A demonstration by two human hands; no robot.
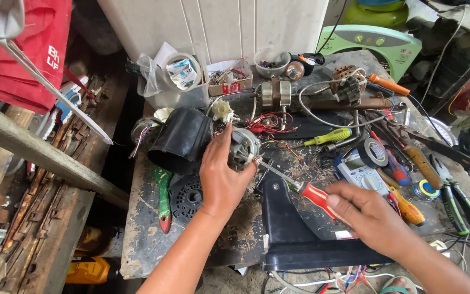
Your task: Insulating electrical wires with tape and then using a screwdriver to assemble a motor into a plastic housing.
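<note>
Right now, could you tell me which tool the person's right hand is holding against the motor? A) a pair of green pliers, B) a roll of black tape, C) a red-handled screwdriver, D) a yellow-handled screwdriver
C: the right hand grips a red-handled screwdriver whose tip reaches the small motor steadied by the left hand; the yellow-handled screwdriver lies untouched on the bench.

Red-handled screwdriver (pixel 300 188) tip touches grey motor (pixel 241 148).
</note>
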